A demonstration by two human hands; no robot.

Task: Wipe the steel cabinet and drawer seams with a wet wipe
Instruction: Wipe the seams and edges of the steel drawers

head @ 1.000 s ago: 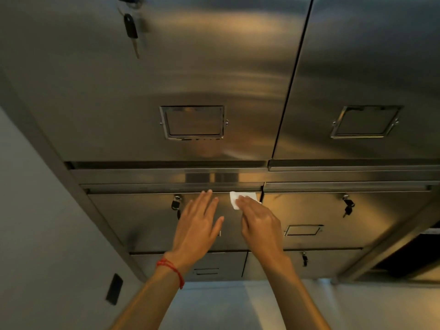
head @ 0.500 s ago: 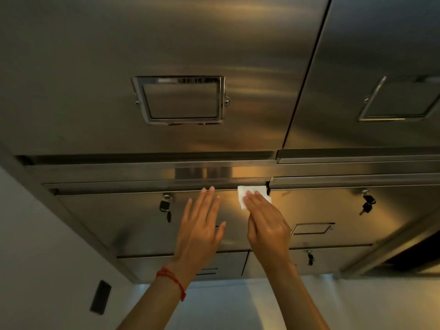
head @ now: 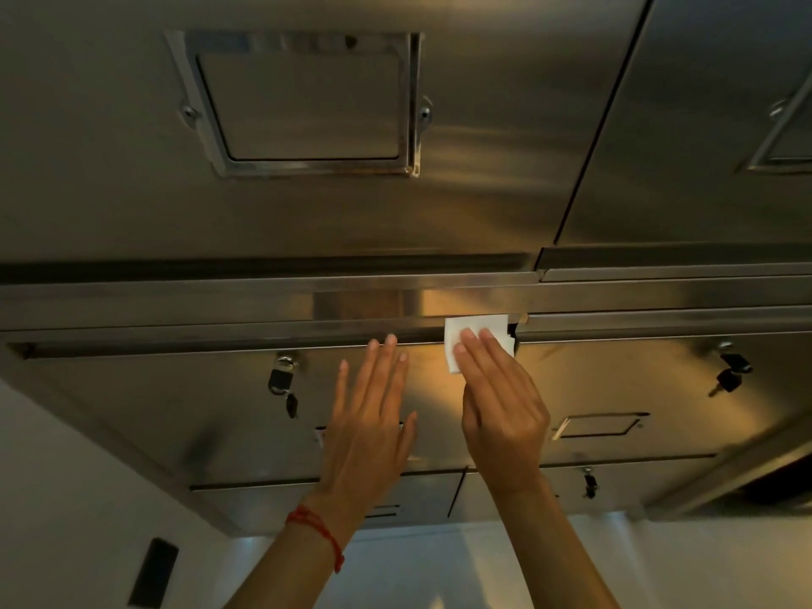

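Observation:
A steel cabinet [head: 505, 147] fills the view, with doors above and drawers [head: 197, 410] below. A white wet wipe [head: 476, 329] lies flat on the top seam of the left drawer, close to the vertical gap between the two drawers. My right hand [head: 501, 406] presses the wipe against the steel with straight fingers. My left hand [head: 369, 424], with a red string on its wrist, rests flat on the left drawer front beside it, fingers straight, holding nothing.
Keys hang from the lock of the left drawer [head: 281, 380] and of the right drawer [head: 731, 373]. Recessed handles sit in the door above [head: 303, 103] and in the right drawer [head: 599, 426]. A white wall [head: 66, 498] lies to the left, with a dark plate [head: 154, 571].
My right hand has slid the wipe to the right along the drawer's top seam, toward the vertical gap. The camera has moved closer to the cabinet. My left hand stays flat on the drawer.

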